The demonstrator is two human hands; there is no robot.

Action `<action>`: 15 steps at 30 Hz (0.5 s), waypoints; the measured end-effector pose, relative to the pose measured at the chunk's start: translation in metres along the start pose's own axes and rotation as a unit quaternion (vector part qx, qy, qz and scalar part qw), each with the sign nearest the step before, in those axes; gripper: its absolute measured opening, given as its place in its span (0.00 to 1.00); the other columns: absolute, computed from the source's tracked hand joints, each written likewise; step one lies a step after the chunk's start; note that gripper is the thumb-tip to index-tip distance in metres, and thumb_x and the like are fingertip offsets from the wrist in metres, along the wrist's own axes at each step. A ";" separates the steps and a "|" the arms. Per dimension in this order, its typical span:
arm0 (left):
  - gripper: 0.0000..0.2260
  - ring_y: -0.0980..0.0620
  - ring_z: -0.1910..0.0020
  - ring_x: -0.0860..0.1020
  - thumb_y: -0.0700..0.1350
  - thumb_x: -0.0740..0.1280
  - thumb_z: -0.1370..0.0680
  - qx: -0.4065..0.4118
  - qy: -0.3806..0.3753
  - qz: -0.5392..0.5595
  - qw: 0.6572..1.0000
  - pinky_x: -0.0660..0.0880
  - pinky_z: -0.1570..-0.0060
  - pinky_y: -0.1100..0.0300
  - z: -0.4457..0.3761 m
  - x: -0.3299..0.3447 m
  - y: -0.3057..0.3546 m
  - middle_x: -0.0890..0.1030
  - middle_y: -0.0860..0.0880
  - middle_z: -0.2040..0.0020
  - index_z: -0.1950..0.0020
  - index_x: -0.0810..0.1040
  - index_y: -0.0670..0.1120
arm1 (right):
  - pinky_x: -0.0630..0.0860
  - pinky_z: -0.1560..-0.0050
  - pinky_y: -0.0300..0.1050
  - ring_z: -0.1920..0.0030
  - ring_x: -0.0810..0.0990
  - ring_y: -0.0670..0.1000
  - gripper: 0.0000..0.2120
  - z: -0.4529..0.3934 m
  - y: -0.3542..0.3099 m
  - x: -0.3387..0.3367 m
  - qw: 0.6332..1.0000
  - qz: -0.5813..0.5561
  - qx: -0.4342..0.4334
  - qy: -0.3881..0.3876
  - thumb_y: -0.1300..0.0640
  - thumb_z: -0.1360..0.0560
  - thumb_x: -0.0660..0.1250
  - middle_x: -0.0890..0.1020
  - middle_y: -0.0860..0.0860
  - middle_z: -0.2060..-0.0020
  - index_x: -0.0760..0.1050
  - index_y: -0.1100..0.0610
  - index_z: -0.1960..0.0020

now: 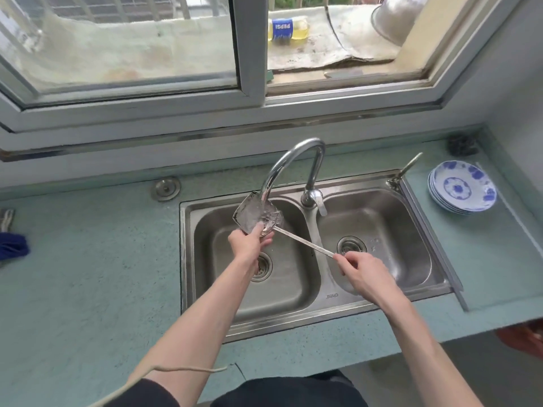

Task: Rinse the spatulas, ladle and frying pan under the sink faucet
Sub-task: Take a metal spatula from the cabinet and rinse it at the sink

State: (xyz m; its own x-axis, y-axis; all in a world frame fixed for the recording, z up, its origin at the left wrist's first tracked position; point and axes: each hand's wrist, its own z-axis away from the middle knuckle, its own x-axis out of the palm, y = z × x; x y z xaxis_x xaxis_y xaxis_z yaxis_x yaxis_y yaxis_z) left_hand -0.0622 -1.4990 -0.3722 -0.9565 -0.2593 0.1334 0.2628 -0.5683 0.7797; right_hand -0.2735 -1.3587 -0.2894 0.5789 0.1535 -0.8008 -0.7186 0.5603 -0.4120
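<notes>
A steel spatula (305,241) lies slanted across the double sink (329,295), its broad blade under the curved faucet (296,160) with water running over it. My left hand (248,240) holds the blade's lower edge over the left basin, thumb on its face. My right hand (363,273) pinches the end of the thin handle over the right basin. No ladle or frying pan is in view.
A stack of blue-and-white plates (462,190) sits on the counter right of the sink. A dark scrubber (462,143) lies in the back corner. A blue cloth (13,245) is at the far left. A Pepsi bottle (288,29) lies on the window ledge.
</notes>
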 end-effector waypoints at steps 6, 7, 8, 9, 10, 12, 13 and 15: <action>0.14 0.46 0.62 0.85 0.44 0.63 0.16 0.040 -0.030 -0.106 0.993 0.81 0.65 0.62 -0.003 -0.009 -0.002 0.85 0.42 0.56 0.49 0.82 0.34 | 0.71 0.61 0.48 0.62 0.78 0.61 0.31 0.005 -0.005 0.001 0.982 0.019 0.046 0.182 0.29 0.23 0.63 0.79 0.53 0.71 0.78 0.56 0.67; 0.10 0.50 0.62 0.84 0.42 0.66 0.18 0.045 -0.025 -0.134 0.990 0.79 0.65 0.65 -0.004 -0.012 -0.002 0.85 0.44 0.55 0.47 0.82 0.36 | 0.72 0.61 0.48 0.62 0.78 0.61 0.31 0.006 -0.004 0.001 0.980 0.027 0.041 0.194 0.29 0.23 0.63 0.79 0.53 0.71 0.78 0.55 0.68; 0.06 0.52 0.61 0.83 0.39 0.70 0.22 0.056 -0.017 -0.142 0.988 0.78 0.64 0.65 -0.005 -0.015 -0.001 0.85 0.46 0.54 0.48 0.83 0.38 | 0.73 0.61 0.48 0.62 0.79 0.61 0.31 0.006 -0.003 0.001 0.979 0.034 0.034 0.199 0.28 0.24 0.63 0.80 0.54 0.71 0.78 0.54 0.68; 0.06 0.53 0.60 0.83 0.38 0.74 0.25 0.073 -0.010 -0.154 0.985 0.78 0.61 0.63 -0.007 -0.018 -0.001 0.86 0.47 0.55 0.49 0.84 0.42 | 0.74 0.61 0.48 0.62 0.80 0.61 0.31 0.006 -0.002 0.001 0.978 0.041 0.027 0.202 0.28 0.24 0.63 0.81 0.54 0.71 0.78 0.54 0.68; 0.07 0.54 0.59 0.83 0.39 0.76 0.28 0.089 0.000 -0.159 0.983 0.79 0.58 0.61 -0.008 -0.020 -0.001 0.87 0.49 0.56 0.52 0.85 0.45 | 0.75 0.61 0.48 0.61 0.81 0.61 0.30 0.006 -0.002 0.001 0.978 0.046 0.022 0.204 0.28 0.24 0.63 0.81 0.54 0.70 0.79 0.53 0.67; 0.06 0.53 0.61 0.82 0.45 0.78 0.28 0.119 0.039 -0.199 0.972 0.77 0.58 0.56 -0.008 -0.020 0.003 0.85 0.52 0.62 0.58 0.83 0.46 | 0.76 0.60 0.48 0.60 0.82 0.62 0.30 0.004 -0.003 0.000 0.977 0.049 0.019 0.208 0.28 0.24 0.62 0.82 0.54 0.69 0.79 0.53 0.66; 0.10 0.51 0.62 0.79 0.49 0.75 0.25 0.129 0.065 -0.224 0.964 0.75 0.60 0.55 -0.006 -0.018 0.006 0.82 0.52 0.65 0.61 0.80 0.46 | 0.77 0.60 0.48 0.60 0.82 0.62 0.30 0.003 -0.004 -0.001 0.977 0.048 0.020 0.208 0.28 0.24 0.62 0.82 0.54 0.69 0.79 0.53 0.65; 0.19 0.47 0.62 0.77 0.54 0.67 0.18 0.130 0.097 -0.243 0.956 0.71 0.60 0.52 -0.006 -0.017 0.005 0.80 0.48 0.65 0.62 0.78 0.41 | 0.76 0.59 0.48 0.58 0.82 0.63 0.30 0.000 -0.004 -0.004 0.978 0.047 0.019 0.202 0.28 0.24 0.62 0.83 0.54 0.67 0.80 0.53 0.64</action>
State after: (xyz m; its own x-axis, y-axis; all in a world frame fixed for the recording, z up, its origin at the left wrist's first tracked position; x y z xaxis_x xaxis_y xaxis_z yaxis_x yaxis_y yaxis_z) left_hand -0.0441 -1.5021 -0.3747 -0.9097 -0.1687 -0.3795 -0.2710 -0.4515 0.8502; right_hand -0.2732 -1.3613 -0.2846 0.3066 -0.1243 -0.9437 -0.7419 0.5900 -0.3187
